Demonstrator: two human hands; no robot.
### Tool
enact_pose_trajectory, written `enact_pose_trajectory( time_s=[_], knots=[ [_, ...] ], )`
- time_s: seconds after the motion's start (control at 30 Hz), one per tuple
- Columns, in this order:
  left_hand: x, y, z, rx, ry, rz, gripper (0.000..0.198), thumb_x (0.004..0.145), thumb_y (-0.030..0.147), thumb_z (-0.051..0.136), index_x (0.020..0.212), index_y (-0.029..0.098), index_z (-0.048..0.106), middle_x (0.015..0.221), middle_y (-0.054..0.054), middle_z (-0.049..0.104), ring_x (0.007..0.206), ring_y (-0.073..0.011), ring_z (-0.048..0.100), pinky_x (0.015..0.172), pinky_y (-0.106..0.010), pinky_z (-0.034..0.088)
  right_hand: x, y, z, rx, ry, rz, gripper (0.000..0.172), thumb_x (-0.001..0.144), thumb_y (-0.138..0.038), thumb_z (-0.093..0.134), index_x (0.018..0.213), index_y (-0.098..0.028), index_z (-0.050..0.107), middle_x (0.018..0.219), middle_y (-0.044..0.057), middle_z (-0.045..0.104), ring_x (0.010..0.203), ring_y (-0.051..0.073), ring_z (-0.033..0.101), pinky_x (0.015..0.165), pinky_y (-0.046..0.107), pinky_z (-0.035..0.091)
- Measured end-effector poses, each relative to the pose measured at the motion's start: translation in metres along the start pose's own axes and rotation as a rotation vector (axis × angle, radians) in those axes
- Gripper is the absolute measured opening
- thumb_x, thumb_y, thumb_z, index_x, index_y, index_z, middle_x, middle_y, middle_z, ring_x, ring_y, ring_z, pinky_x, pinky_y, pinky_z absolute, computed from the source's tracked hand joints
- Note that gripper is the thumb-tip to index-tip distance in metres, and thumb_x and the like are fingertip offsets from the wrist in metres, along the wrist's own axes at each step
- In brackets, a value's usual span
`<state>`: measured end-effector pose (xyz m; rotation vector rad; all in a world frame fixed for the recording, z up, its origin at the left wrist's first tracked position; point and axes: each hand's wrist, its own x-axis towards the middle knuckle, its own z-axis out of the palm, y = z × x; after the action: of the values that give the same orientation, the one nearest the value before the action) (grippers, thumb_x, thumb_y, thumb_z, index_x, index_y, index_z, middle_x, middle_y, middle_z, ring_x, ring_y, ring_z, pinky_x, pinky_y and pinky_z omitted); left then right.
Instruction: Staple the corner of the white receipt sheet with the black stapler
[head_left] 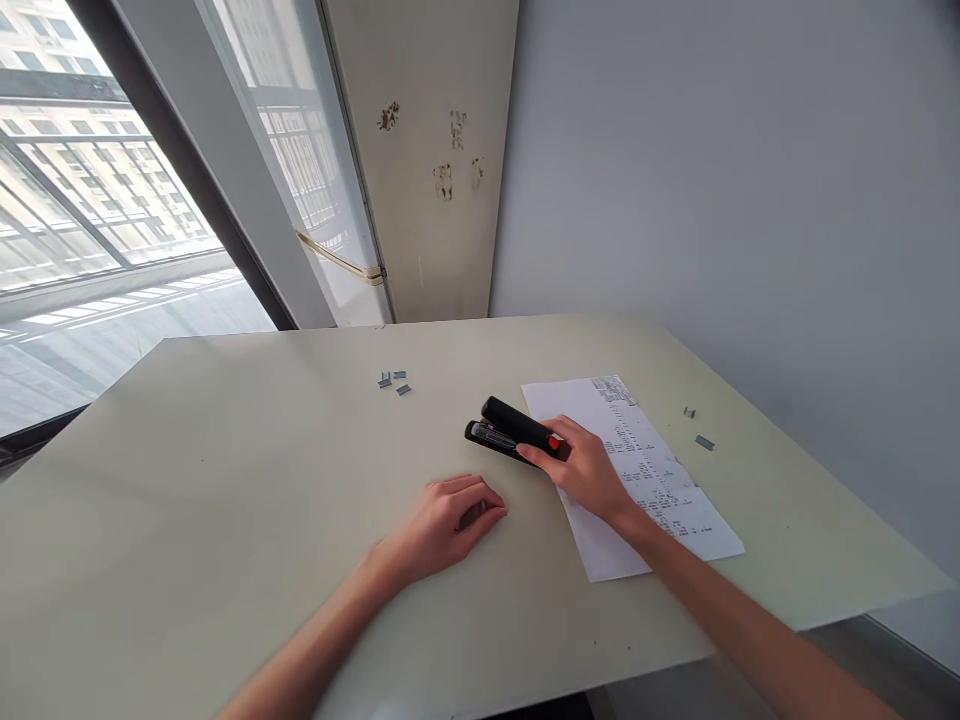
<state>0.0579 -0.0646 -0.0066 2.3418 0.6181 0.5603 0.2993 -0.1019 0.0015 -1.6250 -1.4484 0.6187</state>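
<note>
A black stapler with a red part near its rear is gripped in my right hand. Its front end points left, and its upper arm stands tilted up from the base, leaving a gap. Under my right hand and forearm lies a printed white sheet, partly covered by them. My left hand rests on the table, left of the stapler and nearer to me. Its fingers are curled in toward the thumb, and I see nothing held in them.
The pale table spans the view. Several staple strips lie beyond the stapler to the left. Two more small staple pieces lie right of the sheet. A grey wall borders the right side; a fridge-like cabinet stands behind.
</note>
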Motion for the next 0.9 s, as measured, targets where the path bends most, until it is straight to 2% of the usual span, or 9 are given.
enact_pose_trajectory(
  time_s=[0.1,0.37,0.57,0.63,0.7,0.77,0.83,0.9],
  knots=[
    [-0.003,0.000,0.002,0.036,0.001,0.063,0.025,0.108,0.032,0.052,0.095,0.021,0.070,0.082,-0.002,0.068,0.070,-0.0144,0.060,0.065,-0.027,0.046,0.021,-0.005,0.026,-0.049,-0.039,-0.054,0.026,0.090,-0.051,0.074,0.092,-0.025,0.073,0.089,0.002,0.067,0.076,0.020,0.062,0.070,0.034,0.051],
    [-0.007,-0.007,0.009,0.064,0.021,0.096,0.025,0.108,0.032,0.051,0.097,0.021,0.071,0.086,-0.004,0.073,0.076,-0.0172,0.066,0.070,-0.029,0.048,0.080,-0.029,0.090,-0.184,-0.186,-0.199,0.022,0.089,-0.042,0.079,0.102,-0.025,0.075,0.097,0.003,0.069,0.086,0.020,0.066,0.078,0.033,0.050],
    [-0.009,-0.010,0.011,0.039,0.045,0.106,0.021,0.106,0.027,0.055,0.092,0.021,0.069,0.082,-0.003,0.072,0.074,-0.0167,0.065,0.068,-0.028,0.046,0.120,-0.045,0.139,-0.179,-0.290,-0.244,0.027,0.090,-0.041,0.080,0.110,-0.023,0.074,0.108,0.005,0.071,0.100,0.023,0.068,0.087,0.034,0.050],
    [-0.009,-0.010,0.010,0.034,0.045,0.100,0.020,0.105,0.026,0.055,0.091,0.020,0.069,0.081,-0.002,0.071,0.071,-0.0161,0.064,0.067,-0.028,0.045,0.127,-0.052,0.148,-0.168,-0.301,-0.237,0.028,0.091,-0.038,0.078,0.114,-0.023,0.073,0.113,0.006,0.070,0.103,0.024,0.068,0.090,0.036,0.051],
    [-0.010,-0.010,0.010,0.023,0.044,0.097,0.020,0.105,0.026,0.055,0.091,0.020,0.068,0.081,-0.002,0.071,0.070,-0.0157,0.063,0.066,-0.028,0.045,0.125,-0.055,0.146,-0.150,-0.299,-0.217,0.032,0.093,-0.032,0.076,0.123,-0.022,0.071,0.122,0.008,0.068,0.100,0.022,0.070,0.092,0.037,0.053],
    [-0.010,-0.010,0.009,0.011,0.051,0.093,0.019,0.105,0.025,0.056,0.092,0.020,0.068,0.082,-0.002,0.071,0.071,-0.0155,0.063,0.066,-0.028,0.045,0.113,-0.052,0.127,-0.131,-0.294,-0.195,0.043,0.094,-0.026,0.072,0.135,-0.021,0.064,0.135,0.012,0.062,0.093,0.018,0.072,0.092,0.036,0.056],
    [-0.011,-0.010,0.008,0.005,0.053,0.092,0.017,0.104,0.024,0.057,0.092,0.020,0.068,0.083,-0.002,0.071,0.071,-0.0154,0.063,0.066,-0.028,0.045,0.092,-0.039,0.089,-0.123,-0.295,-0.189,0.048,0.096,-0.029,0.068,0.143,-0.024,0.058,0.144,0.012,0.057,0.100,0.019,0.073,0.090,0.036,0.058],
    [-0.011,-0.011,0.009,0.013,0.039,0.102,0.016,0.104,0.022,0.058,0.092,0.020,0.068,0.081,-0.001,0.071,0.071,-0.0154,0.062,0.066,-0.028,0.044,0.065,-0.015,0.038,-0.187,-0.255,-0.210,0.047,0.100,-0.037,0.063,0.146,-0.028,0.055,0.147,0.011,0.057,0.116,0.024,0.070,0.095,0.041,0.059]
  ],
)
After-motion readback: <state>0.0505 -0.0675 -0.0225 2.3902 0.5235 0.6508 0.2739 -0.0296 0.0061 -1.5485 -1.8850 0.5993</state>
